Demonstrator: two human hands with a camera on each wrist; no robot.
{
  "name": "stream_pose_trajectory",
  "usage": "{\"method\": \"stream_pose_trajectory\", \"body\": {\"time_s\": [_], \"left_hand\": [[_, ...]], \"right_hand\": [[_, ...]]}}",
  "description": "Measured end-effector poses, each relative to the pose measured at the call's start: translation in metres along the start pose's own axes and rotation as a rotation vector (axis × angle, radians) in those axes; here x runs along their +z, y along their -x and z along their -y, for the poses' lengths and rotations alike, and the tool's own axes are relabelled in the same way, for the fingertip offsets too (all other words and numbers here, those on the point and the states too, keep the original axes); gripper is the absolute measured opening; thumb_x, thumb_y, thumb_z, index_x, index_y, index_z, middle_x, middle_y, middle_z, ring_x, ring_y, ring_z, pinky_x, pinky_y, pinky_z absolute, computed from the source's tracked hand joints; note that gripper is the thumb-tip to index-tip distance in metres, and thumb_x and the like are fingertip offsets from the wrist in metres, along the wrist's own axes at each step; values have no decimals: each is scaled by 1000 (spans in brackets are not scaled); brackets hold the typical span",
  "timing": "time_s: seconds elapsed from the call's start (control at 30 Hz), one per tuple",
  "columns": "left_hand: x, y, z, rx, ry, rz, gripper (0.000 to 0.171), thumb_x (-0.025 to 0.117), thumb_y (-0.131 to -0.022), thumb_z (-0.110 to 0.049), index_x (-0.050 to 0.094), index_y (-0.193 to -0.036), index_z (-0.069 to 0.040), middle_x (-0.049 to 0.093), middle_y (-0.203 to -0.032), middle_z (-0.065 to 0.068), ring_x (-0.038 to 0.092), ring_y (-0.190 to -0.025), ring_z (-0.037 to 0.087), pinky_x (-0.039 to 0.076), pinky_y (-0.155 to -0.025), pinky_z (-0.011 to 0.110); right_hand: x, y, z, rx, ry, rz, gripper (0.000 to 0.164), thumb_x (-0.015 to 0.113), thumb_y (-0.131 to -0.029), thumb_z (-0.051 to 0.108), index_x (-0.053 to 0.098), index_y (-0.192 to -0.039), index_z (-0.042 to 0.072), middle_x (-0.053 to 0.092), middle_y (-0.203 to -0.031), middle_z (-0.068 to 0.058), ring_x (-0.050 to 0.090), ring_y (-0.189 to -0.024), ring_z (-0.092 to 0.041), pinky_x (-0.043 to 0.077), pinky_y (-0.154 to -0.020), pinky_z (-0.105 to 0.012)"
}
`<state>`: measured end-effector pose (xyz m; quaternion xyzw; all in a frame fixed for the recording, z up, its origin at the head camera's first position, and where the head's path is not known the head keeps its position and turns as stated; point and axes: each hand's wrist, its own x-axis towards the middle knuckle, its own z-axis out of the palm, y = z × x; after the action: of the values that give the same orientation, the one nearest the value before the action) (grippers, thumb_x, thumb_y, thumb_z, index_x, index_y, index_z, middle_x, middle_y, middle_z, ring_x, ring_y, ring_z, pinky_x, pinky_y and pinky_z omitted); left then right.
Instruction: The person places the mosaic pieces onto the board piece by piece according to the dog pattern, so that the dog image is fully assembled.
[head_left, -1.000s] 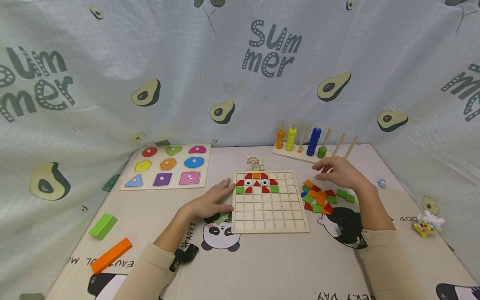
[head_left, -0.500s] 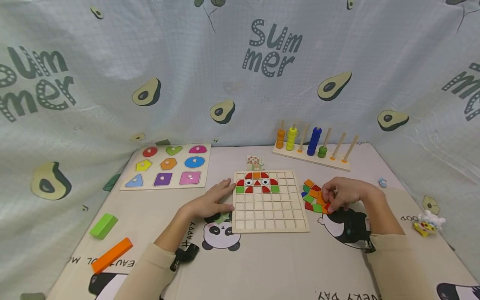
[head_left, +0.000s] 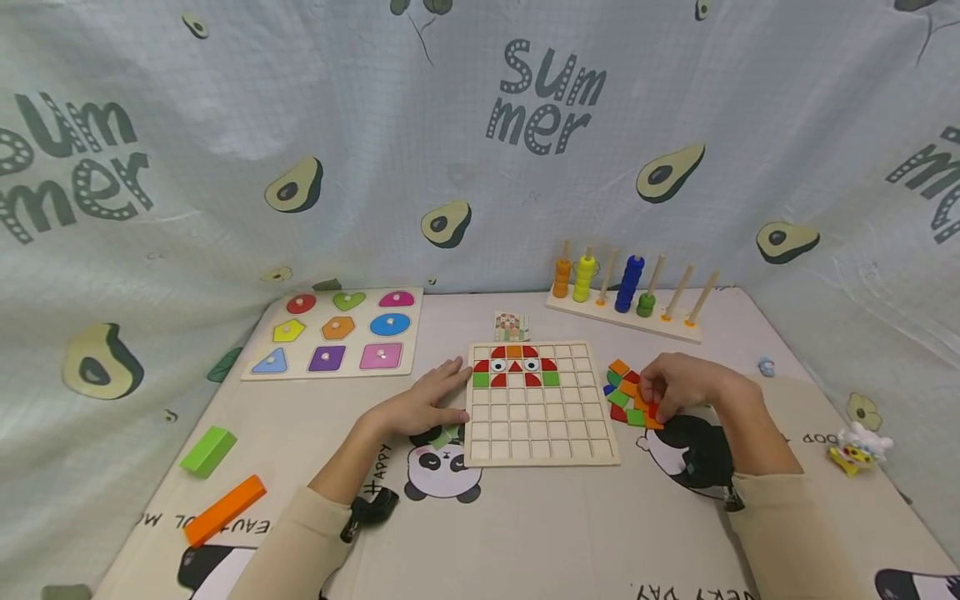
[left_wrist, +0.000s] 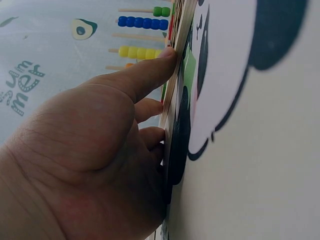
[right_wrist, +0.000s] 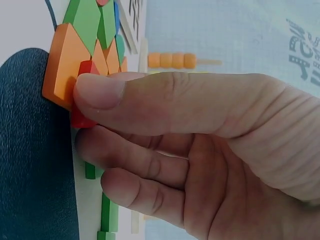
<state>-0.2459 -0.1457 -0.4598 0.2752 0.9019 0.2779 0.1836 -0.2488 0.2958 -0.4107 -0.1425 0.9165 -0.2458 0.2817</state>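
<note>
Right wrist view: the right hand [right_wrist: 210,155] pinches a red tile [right_wrist: 82,118] – probably light, stiff, best taken by edges – while the left hand [head_left: 422,401], fingers extended, touches the board [head_left: 540,429].

A: Support?
B: Table [head_left: 555,533], cloth-covered, pale; panda print [head_left: 442,482] and lettering [head_left: 690,593].
A: Rear of surface?
B: Shape puzzle [head_left: 363,333] at left, picture card [head_left: 512,326] mid, bead rack [head_left: 681,330] at right.
A: Centre?
B: Grid board [head_left: 540,425], lying flat; loose tiles [head_left: 628,387] clustered just right of it.
A: Margins?
B: Left: green block [head_left: 208,452], orange block [head_left: 225,511]. Right: blue figurine [head_left: 766,367], white-and-yellow toy [head_left: 857,447].
</note>
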Motion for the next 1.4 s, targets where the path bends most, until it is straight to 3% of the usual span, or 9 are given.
{"method": "stream_pose_trajectory", "body": {"time_s": [0.2, 0.4, 0.57, 0.73, 0.87, 1.0, 1.2, 1.4], "left_hand": [[0, 1, 0, -1, 6, 1, 79, 59, -90, -50, 19, -154, -26, 4, -162, 0, -2, -148, 21, 6, -118, 49], [1, 2, 0, 20, 7, -4, 79, 60, -91, -48, 20, -154, -24, 5, -162, 3, -1, -148, 24, 7, -118, 50], [1, 3, 0, 18, 7, -5, 79, 60, -91, -48, 20, -155, -24, 4, -162, 3, -1, -148, 25, 7, -118, 49], [1, 4, -1, 25, 16, -8, 79, 60, -91, -48, 21, -154, -22, 4, -162, 4, -1, -148, 25, 6, -118, 50], [1, 3, -1, 27, 19, -7, 79, 60, -91, -48, 22, -154, -22, 5, -162, 3, -1, -148, 24, 6, -118, 50], [0, 3, 0, 27, 18, 0, 79, 61, -91, -48, 22, -154, -22, 5, -162, 2, 0, -148, 24, 5, -118, 50], [-2, 1, 2, 34, -5, 5, 79, 59, -91, -49, 21, -154, -23, 4, -162, 2, -1, -148, 24, 4, -118, 48], [-2, 1, 3, 45, -4, 2, 79, 59, -91, -48, 21, -154, -21, 4, -162, 3, 0, -148, 24, 4, -119, 47]], "right_hand": [[0, 3, 1, -30, -8, 5, 25, 81, -69, -1, 59, -82, 3, 57, -77, -6, 52, -70, -21, 46, -60, -30], [-4, 2, 3, -210, -127, 3, 13, 72, -84, 6, 60, -85, 3, 57, -71, -7, 55, -61, -25, 50, -54, -32], [6, -19, 44, -397, -169, -127, 6, 70, -89, 16, 69, -89, 10, 67, -78, -6, 63, -68, -29, 55, -60, -39], [31, -57, 99, -544, -168, -165, 6, 72, -87, 14, 74, -91, 10, 71, -84, 1, 66, -74, -19, 55, -66, -32], [52, -83, 132, -556, -137, -206, 8, 76, -82, 12, 76, -90, 12, 71, -81, 7, 63, -74, -13, 54, -66, -27], [68, -101, 150, -532, -40, -242, 10, 78, -80, 10, 76, -88, 15, 69, -79, 9, 59, -74, -11, 52, -67, -26], [80, -113, 162, -547, 156, -302, 10, 80, -79, 17, 76, -89, 16, 65, -77, 12, 56, -72, -6, 48, -66, -23], [83, -116, 168, -561, 182, -276, 11, 77, -82, 20, 76, -93, 17, 65, -79, 15, 58, -73, -4, 49, -66, -21]]}}
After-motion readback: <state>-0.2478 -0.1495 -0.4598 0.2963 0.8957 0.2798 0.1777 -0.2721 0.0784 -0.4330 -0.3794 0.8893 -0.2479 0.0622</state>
